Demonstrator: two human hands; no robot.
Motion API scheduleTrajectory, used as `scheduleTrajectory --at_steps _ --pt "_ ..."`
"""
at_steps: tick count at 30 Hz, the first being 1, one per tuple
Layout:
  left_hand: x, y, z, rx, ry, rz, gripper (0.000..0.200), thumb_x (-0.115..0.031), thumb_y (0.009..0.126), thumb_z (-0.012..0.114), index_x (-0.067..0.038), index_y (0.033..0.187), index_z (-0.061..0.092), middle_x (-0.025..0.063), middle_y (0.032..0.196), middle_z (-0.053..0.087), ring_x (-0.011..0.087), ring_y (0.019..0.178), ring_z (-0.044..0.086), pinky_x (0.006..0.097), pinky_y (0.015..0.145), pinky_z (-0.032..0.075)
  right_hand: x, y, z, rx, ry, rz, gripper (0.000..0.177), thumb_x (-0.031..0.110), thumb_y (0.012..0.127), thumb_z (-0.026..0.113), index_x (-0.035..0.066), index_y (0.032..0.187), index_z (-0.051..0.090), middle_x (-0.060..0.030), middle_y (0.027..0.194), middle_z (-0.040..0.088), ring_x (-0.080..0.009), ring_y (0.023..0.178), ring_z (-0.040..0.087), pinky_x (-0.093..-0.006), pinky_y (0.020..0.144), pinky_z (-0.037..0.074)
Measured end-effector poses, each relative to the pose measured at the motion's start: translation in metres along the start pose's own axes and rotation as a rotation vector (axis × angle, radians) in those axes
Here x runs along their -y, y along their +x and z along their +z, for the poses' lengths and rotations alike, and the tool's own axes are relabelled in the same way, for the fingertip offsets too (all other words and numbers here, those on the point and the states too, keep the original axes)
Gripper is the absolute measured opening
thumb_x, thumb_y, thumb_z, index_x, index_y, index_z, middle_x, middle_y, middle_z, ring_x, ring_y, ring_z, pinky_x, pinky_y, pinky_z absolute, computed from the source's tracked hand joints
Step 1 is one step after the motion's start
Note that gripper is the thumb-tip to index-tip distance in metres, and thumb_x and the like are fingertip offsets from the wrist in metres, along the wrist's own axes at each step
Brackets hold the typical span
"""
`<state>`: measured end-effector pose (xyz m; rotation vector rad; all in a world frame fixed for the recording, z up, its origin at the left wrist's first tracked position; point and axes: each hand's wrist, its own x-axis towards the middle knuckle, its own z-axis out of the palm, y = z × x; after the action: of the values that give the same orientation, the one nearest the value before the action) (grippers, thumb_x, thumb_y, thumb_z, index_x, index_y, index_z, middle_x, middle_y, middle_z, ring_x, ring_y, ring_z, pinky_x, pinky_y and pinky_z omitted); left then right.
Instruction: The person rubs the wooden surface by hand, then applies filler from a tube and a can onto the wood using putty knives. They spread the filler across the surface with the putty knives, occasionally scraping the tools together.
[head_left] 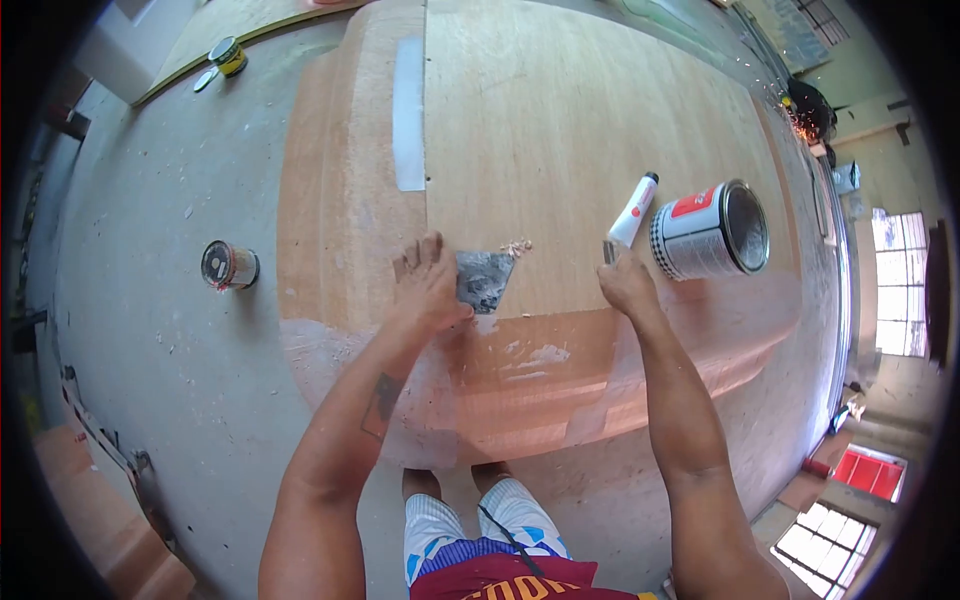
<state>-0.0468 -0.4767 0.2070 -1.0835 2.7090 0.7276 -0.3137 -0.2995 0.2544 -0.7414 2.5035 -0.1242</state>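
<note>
My left hand [425,290] lies on the wood panel [520,120] with its fingers spread, the thumb by the near corner of a grey, smeared metal plate [485,280]. Pale shavings or crumbs [516,247] lie at the plate's far edge. My right hand [628,285] is closed, and a short flat blade like a putty knife [610,252] sticks out of the fist; its handle is hidden. Just beyond it rests a white tube [634,210] with a black cap. To the right, a large metal can [710,230] lies on its side.
A pale strip [409,115] runs along the panel's seam. The near curved edge [540,370] has patches of filler. On the floor at left stand a small can [230,266] and a yellow can [228,57]. Sparks [803,125] fly at the far right.
</note>
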Motion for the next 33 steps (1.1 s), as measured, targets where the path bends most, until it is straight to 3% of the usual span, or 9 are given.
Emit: scheduleTrajectory --at_steps 13,16,19,22,24,27,29,31,33 --pt "0.001 0.001 -0.017 0.062 -0.018 -0.137 0.093 -0.037 0.060 0.097 -0.007 0.137 0.053 0.0191 0.136 0.051 0.0387 0.132 0.047 0.0514 0.110 0.038 0.080 0.001 0.033 0.091 -0.111 0.072 0.054 0.028 0.096 0.054 0.006 0.145 0.057 -0.0183 0.155 0.052 -0.0360 0.141 0.053 -0.0471 0.115 0.046" --pt "0.012 -0.012 -0.007 -0.091 -0.112 -0.115 0.080 -0.034 0.069 0.094 -0.003 0.133 0.057 0.0219 0.125 0.062 0.0407 0.122 0.059 0.0513 0.105 0.044 0.081 0.001 0.034 0.067 -0.106 0.082 0.052 0.025 0.095 0.055 0.006 0.143 0.058 -0.0193 0.151 0.057 -0.0358 0.138 0.056 -0.0483 0.113 0.048" --pt "0.029 -0.017 -0.005 0.071 -0.534 -0.188 0.057 -0.022 0.081 0.088 0.001 0.126 0.061 0.0205 0.104 0.072 0.0336 0.103 0.071 0.0442 0.092 0.054 0.086 -0.004 0.050 -0.039 -0.192 0.005 0.052 0.023 0.095 0.056 0.006 0.144 0.057 -0.0220 0.145 0.061 -0.0348 0.136 0.059 -0.0483 0.112 0.048" --pt "0.058 -0.039 -0.008 0.080 -1.048 -0.180 0.035 -0.012 0.089 0.080 0.004 0.117 0.065 0.0135 0.088 0.073 0.0215 0.085 0.073 0.0345 0.076 0.057 0.093 -0.012 0.070 -0.244 -0.245 -0.086 0.043 0.021 0.095 0.057 0.006 0.135 0.065 -0.0217 0.133 0.069 -0.0353 0.125 0.067 -0.0476 0.106 0.053" --pt "0.080 -0.076 -0.021 -0.043 -1.275 -0.120 0.028 -0.008 0.092 0.077 0.003 0.115 0.066 0.0095 0.092 0.072 0.0138 0.086 0.070 0.0291 0.075 0.056 0.118 -0.006 0.070 -0.097 -0.201 -0.019 0.037 0.021 0.094 0.059 0.006 0.126 0.070 -0.0198 0.125 0.073 -0.0354 0.116 0.071 -0.0465 0.098 0.057" --pt "0.119 -0.145 -0.060 -0.077 -1.150 -0.247 0.029 -0.004 0.093 0.072 0.006 0.118 0.066 0.0098 0.094 0.074 0.0139 0.085 0.069 0.0291 0.075 0.057 0.183 -0.004 0.097 0.165 -0.102 -0.058 0.023 0.020 0.091 0.063 0.006 0.103 0.076 -0.0161 0.101 0.077 -0.0307 0.091 0.076 -0.0441 0.073 0.060" --pt "0.149 -0.190 -0.065 -0.216 -1.084 -0.339 0.032 -0.004 0.094 0.070 0.007 0.124 0.066 0.0098 0.097 0.073 0.0140 0.086 0.069 0.0279 0.076 0.056 0.238 -0.023 0.144 0.161 0.131 -0.152 0.024 0.022 0.088 0.064 0.000 0.095 0.073 -0.0220 0.098 0.075 -0.0366 0.091 0.075 -0.0471 0.081 0.058" --pt "0.163 -0.227 -0.068 -0.342 -1.116 -0.425 0.037 -0.004 0.095 0.069 0.009 0.130 0.064 0.0099 0.100 0.072 0.0138 0.088 0.068 0.0274 0.077 0.056 0.280 -0.052 0.119 0.470 0.165 -0.547 0.039 0.021 0.086 0.062 0.001 0.117 0.073 -0.0259 0.113 0.074 -0.0408 0.105 0.073 -0.0490 0.093 0.057" --pt "0.169 -0.256 -0.082 -0.422 -1.088 -0.523 0.040 -0.004 0.096 0.069 0.010 0.133 0.063 0.0102 0.102 0.071 0.0135 0.089 0.068 0.0275 0.077 0.057 0.272 -0.067 0.109 0.250 0.210 -0.596 0.045 0.019 0.088 0.059 0.004 0.129 0.067 -0.0259 0.122 0.071 -0.0419 0.110 0.070 -0.0507 0.095 0.056"
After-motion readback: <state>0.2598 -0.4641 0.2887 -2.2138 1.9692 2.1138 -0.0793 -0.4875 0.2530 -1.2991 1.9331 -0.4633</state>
